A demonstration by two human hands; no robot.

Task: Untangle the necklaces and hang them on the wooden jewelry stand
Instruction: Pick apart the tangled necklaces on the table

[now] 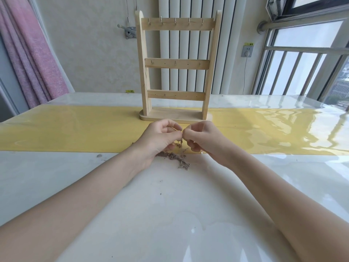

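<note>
Two hands, left hand [160, 138] and right hand [200, 138], pinching one tangled clump of necklaces [173, 156]; number of chains unclear. One wooden stand [176, 65], three rails, on table [170, 214].

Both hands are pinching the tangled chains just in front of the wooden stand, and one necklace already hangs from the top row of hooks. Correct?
Not quite. The head view shows the wooden stand with every hook bare; nothing hangs on it yet. The rest holds: the left hand and right hand both pinch the tangled chains just in front of it.
</note>
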